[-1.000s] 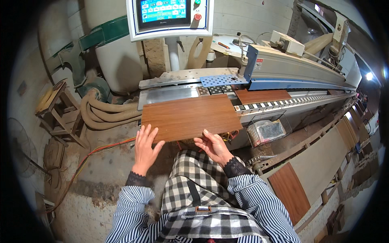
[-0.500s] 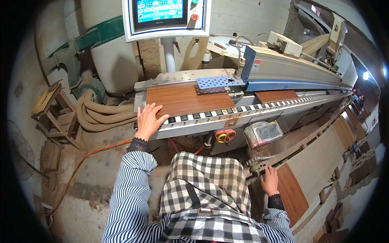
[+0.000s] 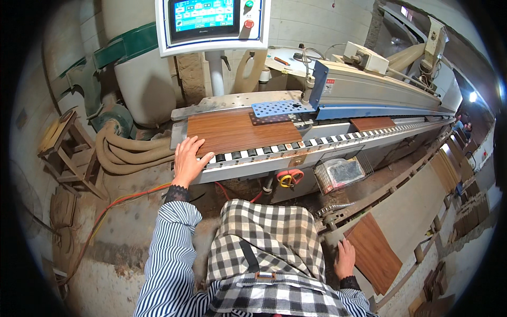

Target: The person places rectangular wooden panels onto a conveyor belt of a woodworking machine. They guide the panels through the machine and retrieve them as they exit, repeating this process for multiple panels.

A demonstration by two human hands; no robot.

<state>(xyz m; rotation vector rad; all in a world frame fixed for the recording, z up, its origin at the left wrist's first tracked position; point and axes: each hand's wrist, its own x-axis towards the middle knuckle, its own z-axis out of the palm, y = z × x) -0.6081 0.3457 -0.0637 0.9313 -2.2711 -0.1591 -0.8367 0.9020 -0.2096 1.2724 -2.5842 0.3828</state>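
A brown wood-grain board (image 3: 237,133) lies flat on the near end of a long machine, partly under a blue perforated plate (image 3: 282,108). My left hand (image 3: 190,161) rests with spread fingers on its near left corner, beside the row of black and white rollers (image 3: 253,152). At the lower right, my right hand (image 3: 345,259) reaches to the left edge of another brown board (image 3: 374,253). Its fingers are stretched out; whether they touch the edge, I cannot tell. Farther along the machine lies another brown board (image 3: 372,124).
A control screen (image 3: 203,17) on a post stands behind the machine. Yellow and red-handled scissors (image 3: 289,178) hang on its front, beside a wire basket (image 3: 340,175). Thick hoses (image 3: 121,153) and a wooden stool (image 3: 68,150) are on the left. A long grey surface (image 3: 406,216) runs along the right.
My right hand has drawn back toward me along the board's left edge. The farther board has travelled right along the machine. My left hand stays on the near board's corner.
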